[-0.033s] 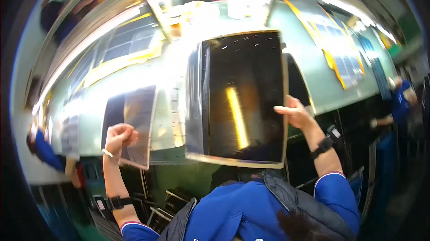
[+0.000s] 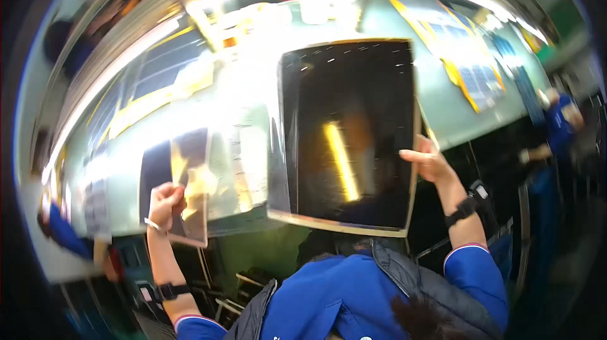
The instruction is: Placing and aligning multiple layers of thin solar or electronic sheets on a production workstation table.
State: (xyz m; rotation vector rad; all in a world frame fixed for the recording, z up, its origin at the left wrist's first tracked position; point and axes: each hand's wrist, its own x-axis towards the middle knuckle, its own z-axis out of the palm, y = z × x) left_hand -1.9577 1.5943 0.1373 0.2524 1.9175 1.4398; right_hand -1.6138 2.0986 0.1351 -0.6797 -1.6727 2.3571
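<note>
Held up by its right edge, a large dark glossy panel (image 2: 348,131) is being kept nearly upright by the right hand (image 2: 429,162), whose fingers are closed against the pale rim; the grip is being seen only from one side, so how firmly it is clamped cannot be told. A thin transparent sheet (image 2: 190,182), probably a protective film, is being pinched at its lower part by the left hand (image 2: 165,204), with fingers together on it. In the head view, the step in hand is being judged as the separating of the film from the panel, or the inspecting of both against the light. For the next move, a steady hold on the panel edge is being required, because only one hand is supporting it.

Behind them a long pale green workbench (image 2: 455,112) is being seen, with a white container (image 2: 314,2) and yellow-blue sheets (image 2: 468,68) on it. Another person in blue (image 2: 559,125) is working at the far right, well apart. A dark vest over blue clothing (image 2: 379,296) is being seen below, just under the panel.
</note>
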